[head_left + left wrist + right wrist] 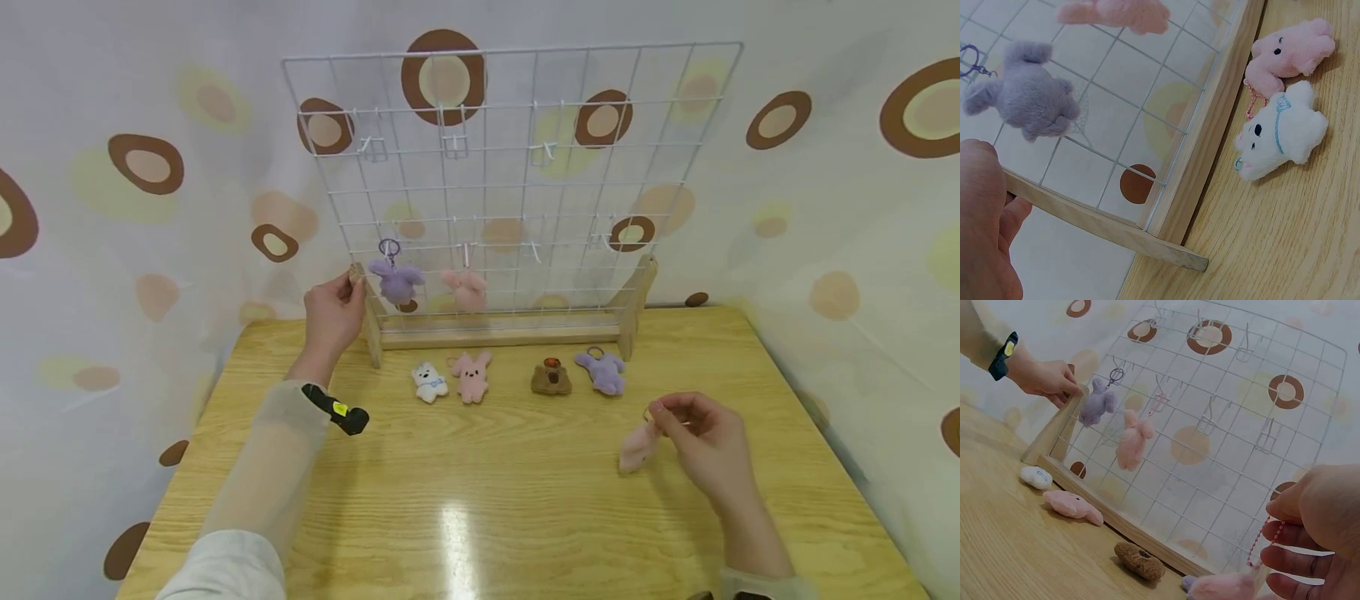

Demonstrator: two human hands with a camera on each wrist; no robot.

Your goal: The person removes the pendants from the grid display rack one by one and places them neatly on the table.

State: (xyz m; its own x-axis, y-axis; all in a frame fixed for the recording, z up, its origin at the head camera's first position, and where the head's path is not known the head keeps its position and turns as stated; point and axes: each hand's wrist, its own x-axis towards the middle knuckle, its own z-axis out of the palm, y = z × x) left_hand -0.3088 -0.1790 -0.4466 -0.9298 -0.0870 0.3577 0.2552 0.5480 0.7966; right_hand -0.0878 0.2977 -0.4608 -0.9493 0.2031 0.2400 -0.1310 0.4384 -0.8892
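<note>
My left hand (335,312) grips the top of the wooden stand's left upright (371,329), beside the wire grid (510,187). In my right hand (708,446), thumb and fingers pinch the pink bead chain (1259,540) of a pink plush keychain (637,447), which dangles low over the table's right side. On the grid's lower hooks hang a purple plush keychain (397,282) and another pink plush (468,289). In front of the stand lie a white plush (429,382), a pink bunny plush (471,377), a brown plush (551,377) and a purple plush (602,371).
Bare white hooks (544,152) sit on the grid's upper part, with more on the lower row to the right. The stand's wooden crossbar (498,332) runs along the back of the wooden table (420,500). Patterned cloth (825,208) surrounds the table.
</note>
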